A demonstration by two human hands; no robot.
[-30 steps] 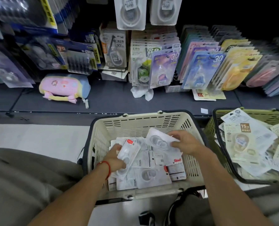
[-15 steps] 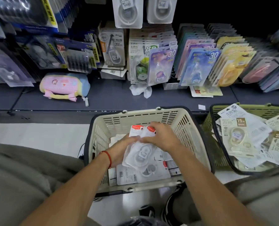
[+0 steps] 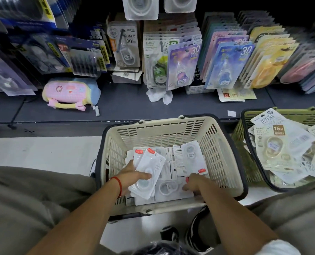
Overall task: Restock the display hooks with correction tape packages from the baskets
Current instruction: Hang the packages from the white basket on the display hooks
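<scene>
You were facing a dark shop display wall, its upper part lost in shadow. Below it ran a low, dark grey shelf ledge stretching from left to right across your view. On that ledge, to the left, lay a pink, yellow and blue pencil pouch, and near the middle a crumpled white cloth. A small white paper scrap sat further right. Beneath the ledge the floor was pale and smooth. The light was dim and fell mostly on the floor.
</scene>
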